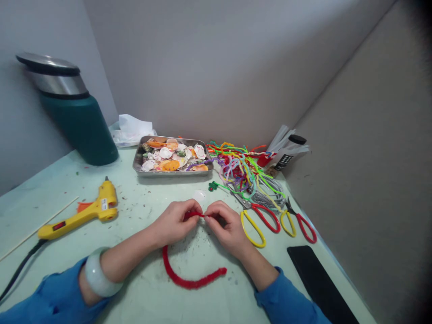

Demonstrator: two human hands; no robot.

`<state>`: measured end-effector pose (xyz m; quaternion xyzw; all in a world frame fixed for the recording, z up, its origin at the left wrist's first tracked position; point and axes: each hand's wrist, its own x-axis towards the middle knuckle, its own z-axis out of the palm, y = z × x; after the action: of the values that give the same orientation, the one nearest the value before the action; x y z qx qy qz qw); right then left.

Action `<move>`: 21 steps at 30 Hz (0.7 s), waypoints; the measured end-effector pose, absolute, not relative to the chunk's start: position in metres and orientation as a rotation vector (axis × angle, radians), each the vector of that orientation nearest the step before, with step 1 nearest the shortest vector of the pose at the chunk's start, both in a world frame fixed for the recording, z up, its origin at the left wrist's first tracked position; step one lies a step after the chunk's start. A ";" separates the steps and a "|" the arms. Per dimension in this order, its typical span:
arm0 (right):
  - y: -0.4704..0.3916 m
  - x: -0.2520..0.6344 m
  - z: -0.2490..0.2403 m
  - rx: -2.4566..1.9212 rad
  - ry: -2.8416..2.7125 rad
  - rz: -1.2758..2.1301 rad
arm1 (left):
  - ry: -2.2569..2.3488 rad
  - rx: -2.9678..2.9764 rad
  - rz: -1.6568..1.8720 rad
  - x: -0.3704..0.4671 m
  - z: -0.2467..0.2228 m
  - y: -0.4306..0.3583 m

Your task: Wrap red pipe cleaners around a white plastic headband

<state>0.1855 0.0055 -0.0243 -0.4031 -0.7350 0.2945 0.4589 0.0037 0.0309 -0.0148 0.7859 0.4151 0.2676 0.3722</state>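
Observation:
My left hand (178, 221) pinches a red pipe cleaner (192, 283) near one end. That fuzzy stem curves out below my left hand, and its other end lies over the table toward the right. Fingertips of my right hand (227, 225) are closed on the thin tip of the red piece, meeting those of my left hand. Just beyond my hands lies a small whitish disc (200, 195). Right of my right hand are scissors (253, 225) with one red and one yellow handle.
A metal tray (172, 174) of shells stands behind my hands. Tangled pipe cleaners (241, 173) lie right of it, near smaller scissors (300, 222) and a black flat object (317, 279). At left are a yellow glue gun (84, 213), a thin stick (50, 220) and a green bottle (79, 126).

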 end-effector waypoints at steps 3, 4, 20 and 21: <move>0.006 0.185 -0.024 -0.992 -1.809 0.722 | 1.065 2.015 0.681 0.004 -0.014 0.031; 0.006 0.185 -0.024 -0.998 -1.803 0.720 | 1.064 2.015 0.680 0.004 -0.014 0.032; 0.007 0.188 -0.033 -1.116 -1.662 0.876 | 0.997 2.176 0.724 0.005 -0.008 0.030; 0.008 0.188 -0.035 -1.119 -1.642 0.896 | 0.983 2.178 0.735 0.005 -0.008 0.030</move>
<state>0.1882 0.0077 -0.0346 -0.4553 -0.6678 0.3643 0.4627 0.0051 0.0296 -0.0078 0.8267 0.3730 0.2790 0.3155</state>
